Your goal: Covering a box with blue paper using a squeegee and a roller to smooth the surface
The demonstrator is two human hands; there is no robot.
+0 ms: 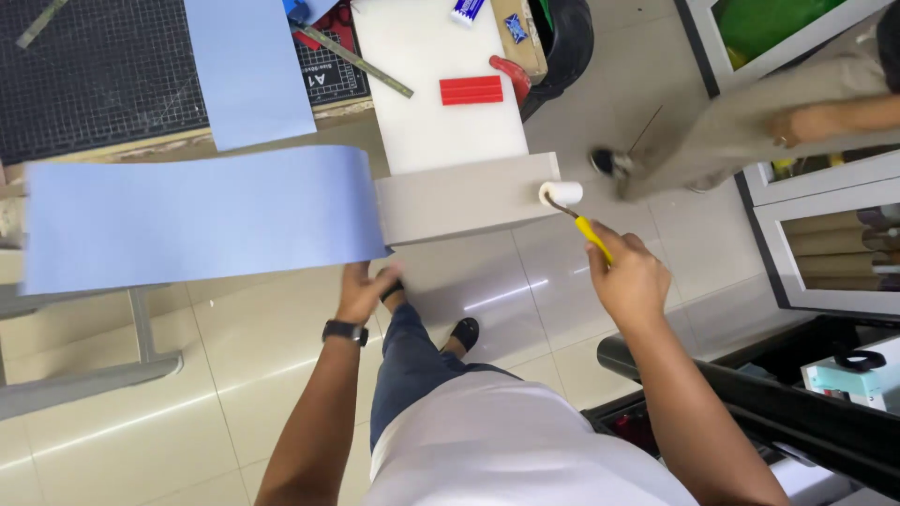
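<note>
Pale blue is filling the left side: a long blue sheet (192, 220) is hanging off the table edge, and a second blue sheet (248, 70) is lying over a black cutting mat (94, 80) gridded with fine white lines. The board (441, 84) is showing plain white on top, its front face (464, 199) greyish beige. A red ribbed block (472, 90) is sitting bright on it. The right hand (630, 281) is gripping a roller (561, 194) with a white head and yellow handle. The left hand (361, 290) is wearing a black watch (344, 332). The floor (234, 375) is gleaming in cream tiles.
</note>
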